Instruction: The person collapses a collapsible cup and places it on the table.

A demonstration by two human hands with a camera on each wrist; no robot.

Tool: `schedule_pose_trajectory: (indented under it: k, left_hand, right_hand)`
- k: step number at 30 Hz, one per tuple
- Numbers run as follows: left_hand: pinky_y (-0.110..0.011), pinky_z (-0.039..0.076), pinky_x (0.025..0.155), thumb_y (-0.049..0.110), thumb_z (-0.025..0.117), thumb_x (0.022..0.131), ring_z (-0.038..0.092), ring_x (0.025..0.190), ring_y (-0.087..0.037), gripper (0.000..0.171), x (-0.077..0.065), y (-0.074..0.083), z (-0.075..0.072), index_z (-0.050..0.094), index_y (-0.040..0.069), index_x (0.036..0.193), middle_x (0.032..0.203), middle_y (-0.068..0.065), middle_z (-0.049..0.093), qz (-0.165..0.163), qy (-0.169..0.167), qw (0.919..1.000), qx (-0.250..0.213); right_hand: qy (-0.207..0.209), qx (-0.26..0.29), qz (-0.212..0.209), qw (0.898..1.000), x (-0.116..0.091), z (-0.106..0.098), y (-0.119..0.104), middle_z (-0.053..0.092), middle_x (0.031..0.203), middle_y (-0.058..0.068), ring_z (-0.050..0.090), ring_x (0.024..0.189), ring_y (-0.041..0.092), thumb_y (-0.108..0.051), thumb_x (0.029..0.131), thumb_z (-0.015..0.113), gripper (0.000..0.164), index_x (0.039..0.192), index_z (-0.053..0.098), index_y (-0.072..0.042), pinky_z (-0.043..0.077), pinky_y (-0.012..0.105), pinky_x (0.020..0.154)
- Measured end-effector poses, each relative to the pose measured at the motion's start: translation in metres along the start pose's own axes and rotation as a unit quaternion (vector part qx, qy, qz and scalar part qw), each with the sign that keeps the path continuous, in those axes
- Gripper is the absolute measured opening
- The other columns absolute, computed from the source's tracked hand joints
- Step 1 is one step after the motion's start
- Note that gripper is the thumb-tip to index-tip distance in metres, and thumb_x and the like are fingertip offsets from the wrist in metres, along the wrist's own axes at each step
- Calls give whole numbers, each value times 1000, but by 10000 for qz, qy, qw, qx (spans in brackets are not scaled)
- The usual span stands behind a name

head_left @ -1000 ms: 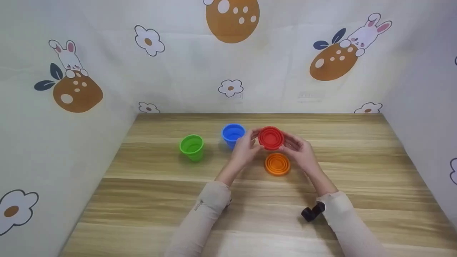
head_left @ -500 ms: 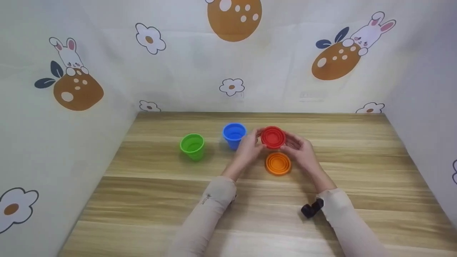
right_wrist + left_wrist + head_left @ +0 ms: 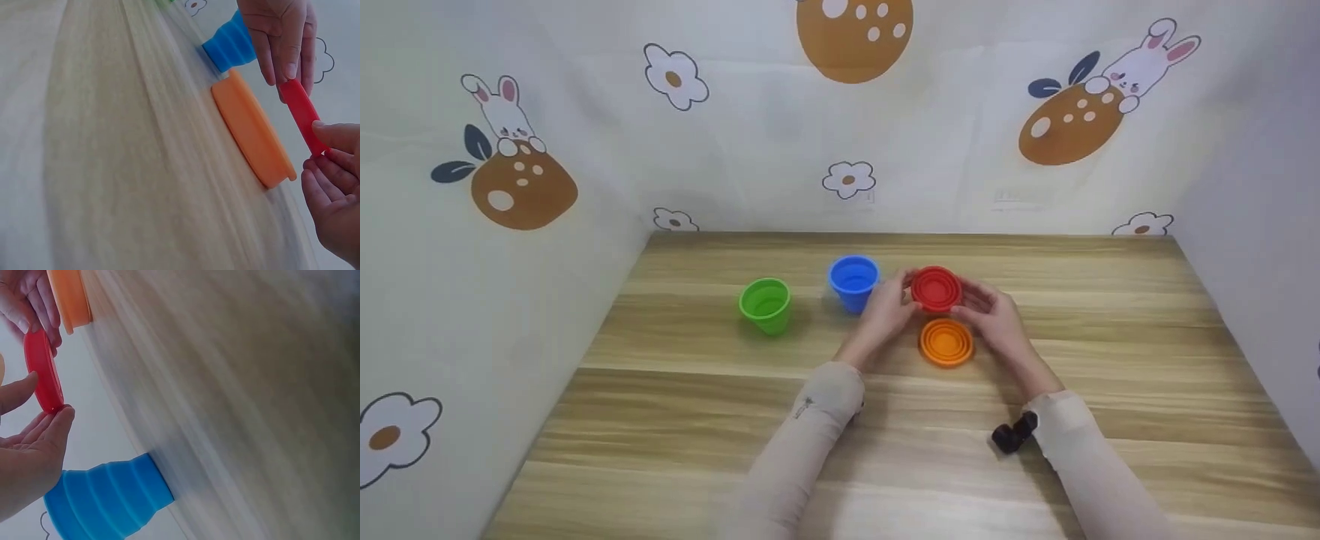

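A red collapsible cup (image 3: 936, 289), folded flat into rings, is held above the table between both hands. My left hand (image 3: 887, 309) pinches its left edge with thumb and fingers, and my right hand (image 3: 994, 316) pinches the right edge. Both wrist views show the red cup (image 3: 43, 371) as a thin disc, raised off the wood. Just in front of it lies an orange collapsible cup (image 3: 946, 343), also flattened, on the table. Close beside my left hand stands a blue cup (image 3: 853, 274), expanded, its side ridged in the left wrist view.
An expanded green cup (image 3: 766, 306) stands left of the blue one. The wooden table (image 3: 690, 435) meets patterned cloth walls (image 3: 750, 135) at the back and sides. A black wrist device (image 3: 1014, 433) sticks out from the right sleeve.
Both hands, still holding the flattened red cup, have shifted very slightly to the right. The head view has tilted a little; the other cups stay in place.
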State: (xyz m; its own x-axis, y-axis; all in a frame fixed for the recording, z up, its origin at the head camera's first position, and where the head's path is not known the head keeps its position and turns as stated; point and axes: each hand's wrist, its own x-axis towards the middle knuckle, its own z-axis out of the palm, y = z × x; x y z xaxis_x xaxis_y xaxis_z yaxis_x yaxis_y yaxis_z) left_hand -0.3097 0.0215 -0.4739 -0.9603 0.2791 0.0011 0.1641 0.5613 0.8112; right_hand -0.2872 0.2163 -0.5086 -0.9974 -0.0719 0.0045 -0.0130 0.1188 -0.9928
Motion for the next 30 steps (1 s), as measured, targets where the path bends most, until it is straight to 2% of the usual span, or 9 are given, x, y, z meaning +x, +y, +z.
schedule_pose_trajectory:
  k: [8,15,25,30]
  left_hand:
    - [-33,45,113,-5,65,91,54,136,-24,55,6,0,2,50,5,142,145,-12,57,-157,-92,9997,-146]
    - [-32,44,113,-7,67,88,56,133,-24,56,11,-1,4,52,5,140,142,-13,60,-232,-131,9996,-106]
    - [-31,46,111,-7,69,86,59,129,-24,55,14,-6,7,54,4,137,137,-14,63,-259,-181,9995,28]
    - [-32,47,111,-8,70,85,59,128,-25,54,15,-10,7,55,4,136,136,-14,63,-308,-253,9992,2]
  right_hand:
    - [-3,-110,23,9999,2,-1,4,45,150,26,48,139,36,1,91,66,59,145,43,7,46,23,108]
    - [-12,-160,-58,9999,3,-3,7,44,150,28,45,140,39,3,92,65,57,144,43,10,39,37,115]
    - [-48,-328,46,9994,5,-3,10,45,149,28,45,140,39,3,91,66,57,143,44,10,43,31,112]
    - [-67,-470,77,9988,7,-2,11,45,148,30,45,139,40,6,90,65,57,143,43,11,43,33,112]
